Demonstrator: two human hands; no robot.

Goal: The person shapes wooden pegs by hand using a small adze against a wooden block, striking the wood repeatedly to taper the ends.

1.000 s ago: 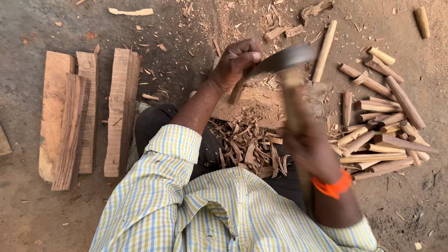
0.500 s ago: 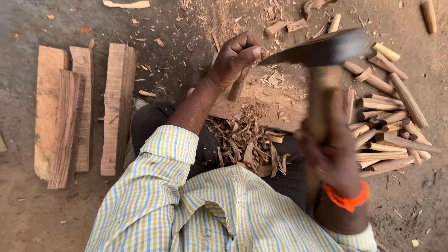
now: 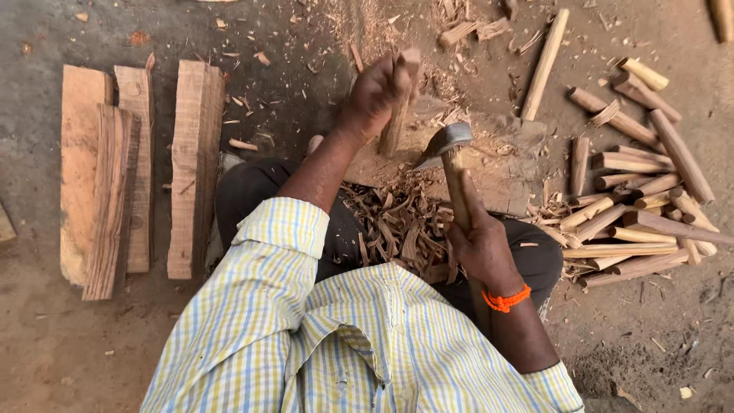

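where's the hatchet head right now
In the head view, the hatchet head sits centre frame, against the stick the left hand holds on the chopping block.

Your left hand [image 3: 378,92] is stretched forward on a nearly straight arm, fingers curled shut in a fist with the knuckles facing up. Your right hand [image 3: 480,243] sits closer to your body, elbow bent, fingers wrapped tight in a closed grip, thumb lying forward along the top. An orange band circles your right wrist, and both checked sleeves are rolled back
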